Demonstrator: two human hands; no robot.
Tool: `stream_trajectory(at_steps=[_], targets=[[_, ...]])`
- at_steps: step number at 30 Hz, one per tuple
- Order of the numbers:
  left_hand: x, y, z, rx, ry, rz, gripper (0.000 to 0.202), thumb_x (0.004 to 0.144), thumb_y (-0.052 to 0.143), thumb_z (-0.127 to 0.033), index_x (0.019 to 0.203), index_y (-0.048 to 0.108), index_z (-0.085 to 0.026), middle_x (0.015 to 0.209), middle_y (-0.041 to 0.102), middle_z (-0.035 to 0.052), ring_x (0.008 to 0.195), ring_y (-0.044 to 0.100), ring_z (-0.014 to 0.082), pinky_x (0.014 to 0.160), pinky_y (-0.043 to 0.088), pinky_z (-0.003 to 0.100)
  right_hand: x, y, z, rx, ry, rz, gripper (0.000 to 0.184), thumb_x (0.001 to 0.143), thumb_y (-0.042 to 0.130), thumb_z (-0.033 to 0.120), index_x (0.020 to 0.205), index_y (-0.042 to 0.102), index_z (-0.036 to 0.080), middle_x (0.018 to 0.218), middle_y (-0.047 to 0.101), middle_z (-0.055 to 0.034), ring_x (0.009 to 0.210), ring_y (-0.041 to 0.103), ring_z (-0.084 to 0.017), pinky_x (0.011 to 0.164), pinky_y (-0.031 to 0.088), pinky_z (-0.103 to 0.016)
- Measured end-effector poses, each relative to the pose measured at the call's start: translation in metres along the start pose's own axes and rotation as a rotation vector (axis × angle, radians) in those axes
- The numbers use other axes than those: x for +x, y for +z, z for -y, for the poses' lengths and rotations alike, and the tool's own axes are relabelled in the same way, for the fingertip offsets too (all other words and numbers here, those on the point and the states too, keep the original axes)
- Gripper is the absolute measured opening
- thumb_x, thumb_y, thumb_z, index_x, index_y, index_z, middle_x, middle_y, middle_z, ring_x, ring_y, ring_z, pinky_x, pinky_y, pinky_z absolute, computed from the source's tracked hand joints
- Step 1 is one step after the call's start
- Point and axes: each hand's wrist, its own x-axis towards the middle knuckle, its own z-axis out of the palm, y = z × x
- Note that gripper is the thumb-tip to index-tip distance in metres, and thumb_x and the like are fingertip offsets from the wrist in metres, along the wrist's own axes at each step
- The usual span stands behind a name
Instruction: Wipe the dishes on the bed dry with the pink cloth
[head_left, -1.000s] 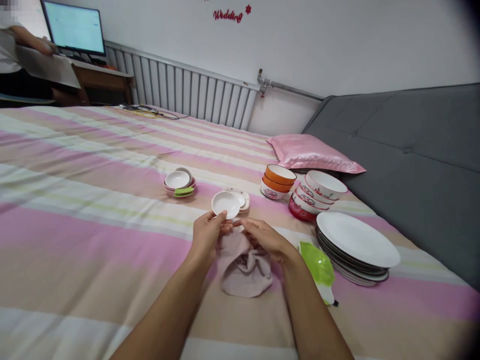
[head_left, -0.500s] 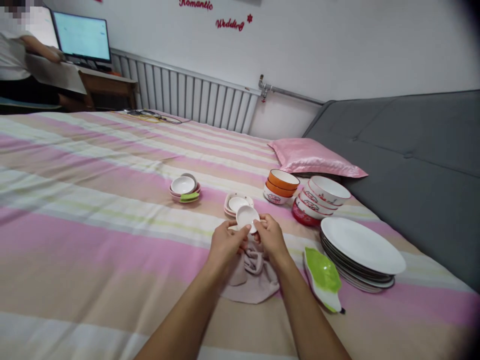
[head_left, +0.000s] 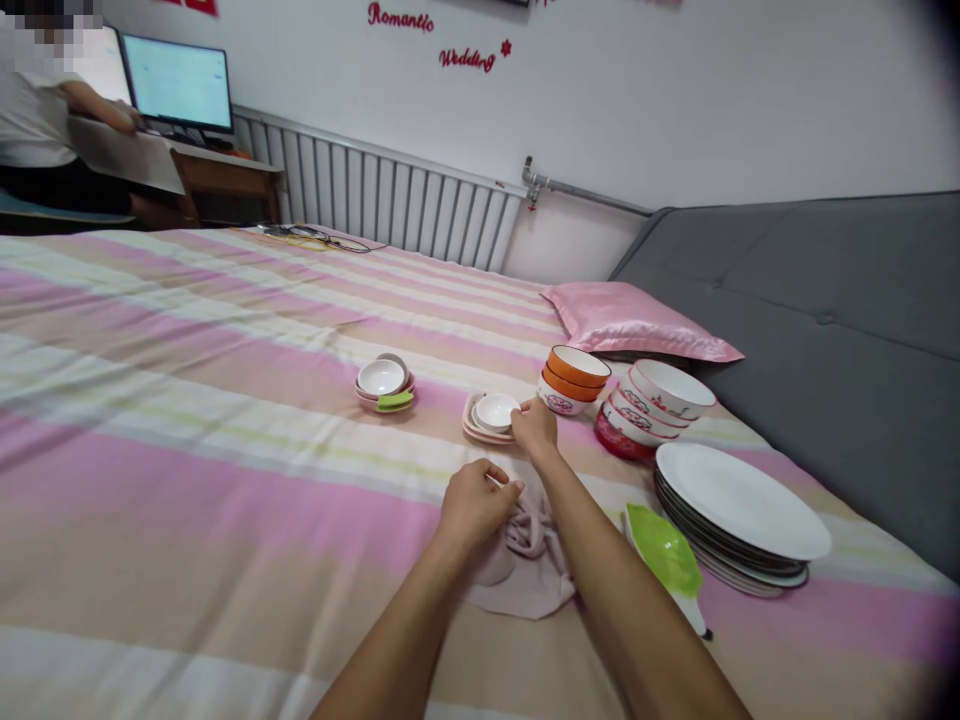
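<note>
My right hand (head_left: 534,425) reaches forward, its fingers closed on the rim of a small white dish (head_left: 496,410) that sits on top of a short stack of small pinkish dishes (head_left: 480,429). My left hand (head_left: 477,503) rests closer to me, fingers curled onto a crumpled pale pink cloth (head_left: 529,565) that lies on the striped bedspread (head_left: 225,440).
Another small dish stack with a green piece (head_left: 385,383) lies further left. Orange bowls (head_left: 574,377), red-patterned white bowls (head_left: 654,408), a stack of white plates (head_left: 741,510) and a green leaf-shaped dish (head_left: 663,558) sit to the right. A pink pillow (head_left: 634,321), grey headboard and a person at a desk (head_left: 45,120) are behind.
The small white dish passed from my left hand to my right, which carried it forward onto the stack. My left hand dropped back onto the cloth.
</note>
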Motion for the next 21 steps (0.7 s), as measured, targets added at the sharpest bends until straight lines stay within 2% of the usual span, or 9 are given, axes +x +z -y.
stream_trajectory(at_steps=[6,9,11,14,17,21], targets=[[-0.002,0.000,-0.001,0.056,0.025,0.029,0.017,0.071,0.062,-0.033,0.077,0.060,-0.018,0.057,0.061,0.0012,0.050,0.057,0.0141,0.049,0.036,0.023,-0.003,0.000,0.007,-0.046,0.053,0.021,0.015,0.077,0.055,0.030,0.081,0.063,0.018,0.096,0.067,-0.0146,0.097,0.060,-0.028,0.079,0.045,-0.037],[-0.002,0.000,-0.002,0.060,0.025,0.031,0.015,0.072,0.062,-0.032,0.077,0.060,-0.017,0.057,0.061,0.0010,0.050,0.057,0.0136,0.049,0.035,0.023,-0.003,-0.006,0.001,-0.003,0.116,0.006,0.024,0.082,0.050,0.037,0.092,0.062,0.018,0.105,0.064,-0.0161,0.104,0.057,-0.029,0.083,0.044,-0.040],[-0.002,0.000,-0.003,0.070,0.025,0.028,0.015,0.072,0.062,-0.031,0.077,0.060,-0.017,0.057,0.061,0.0007,0.050,0.057,0.0133,0.050,0.035,0.023,-0.004,-0.009,-0.006,0.059,0.171,0.042,0.025,0.084,0.049,0.037,0.097,0.060,0.018,0.107,0.063,-0.0163,0.103,0.058,-0.027,0.082,0.046,-0.039],[-0.002,0.000,-0.004,0.087,0.032,0.022,0.016,0.072,0.062,-0.032,0.077,0.060,-0.017,0.056,0.061,0.0008,0.049,0.057,0.0134,0.050,0.036,0.023,-0.008,-0.012,-0.016,0.220,0.237,0.225,0.021,0.086,0.047,0.032,0.090,0.060,0.016,0.090,0.067,-0.0128,0.083,0.065,-0.021,0.071,0.052,-0.031],[-0.002,-0.001,-0.004,0.089,0.040,0.020,0.016,0.072,0.062,-0.032,0.078,0.060,-0.017,0.055,0.061,0.0009,0.049,0.057,0.0137,0.049,0.036,0.023,-0.011,-0.012,-0.018,0.416,0.271,0.433,0.020,0.087,0.043,0.024,0.086,0.060,0.013,0.075,0.067,-0.0073,0.062,0.064,-0.013,0.062,0.055,-0.025],[-0.002,0.000,-0.003,0.098,0.045,0.030,0.016,0.072,0.061,-0.032,0.078,0.060,-0.017,0.056,0.061,0.0010,0.049,0.057,0.0139,0.050,0.036,0.023,-0.012,-0.012,-0.016,0.584,0.299,0.590,0.015,0.082,0.047,0.017,0.085,0.061,0.012,0.066,0.065,-0.0043,0.054,0.062,-0.010,0.060,0.056,-0.023]])
